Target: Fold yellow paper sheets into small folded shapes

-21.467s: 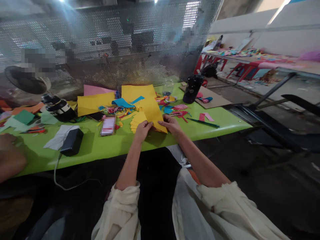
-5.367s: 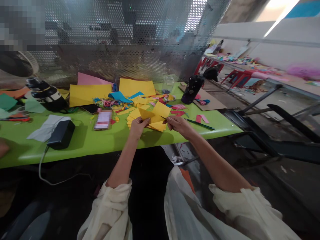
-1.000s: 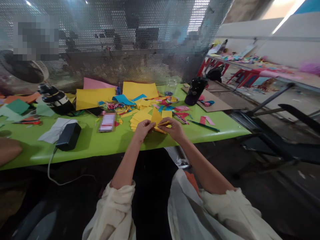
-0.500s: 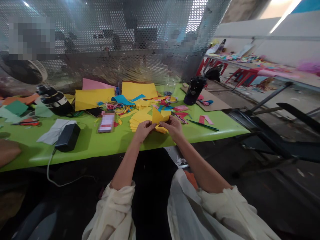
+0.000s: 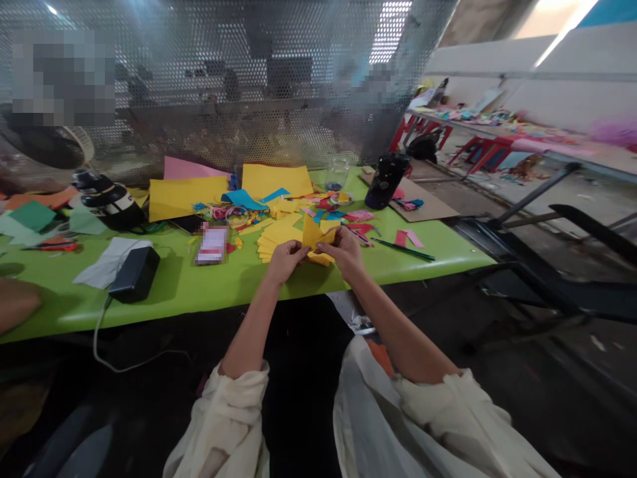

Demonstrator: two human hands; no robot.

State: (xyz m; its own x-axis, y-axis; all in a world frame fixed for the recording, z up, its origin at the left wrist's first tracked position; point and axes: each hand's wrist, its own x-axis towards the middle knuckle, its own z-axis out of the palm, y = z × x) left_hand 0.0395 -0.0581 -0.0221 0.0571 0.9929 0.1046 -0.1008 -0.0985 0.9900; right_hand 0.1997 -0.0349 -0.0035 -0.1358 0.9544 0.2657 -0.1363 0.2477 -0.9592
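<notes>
Between my two hands is a folded piece of yellow paper point(image 5: 312, 232), its left part standing up as a point and its right part bent over. My left hand point(image 5: 289, 259) pinches its lower left edge with thumb and fingers. On the other side my right hand point(image 5: 346, 252) is closed on the right flap, thumb in front and fingers bent behind. A fanned stack of yellow paper squares point(image 5: 276, 239) lies just behind and under my hands on the green tabletop point(image 5: 219, 289).
Colourful paper scraps point(image 5: 243, 209) and yellow sheets point(image 5: 188, 198) lie farther back. A dark tumbler point(image 5: 387, 180), a clear cup point(image 5: 337, 174) and a green pencil point(image 5: 405, 249) are to the right. Leftward sit a phone point(image 5: 212, 244), a black adapter point(image 5: 134, 273), a black bottle point(image 5: 112, 202) and scissors point(image 5: 54, 243).
The right flap of the yellow paper is bent over a little more, with my right fingers higher around it. My left hand has barely moved.
</notes>
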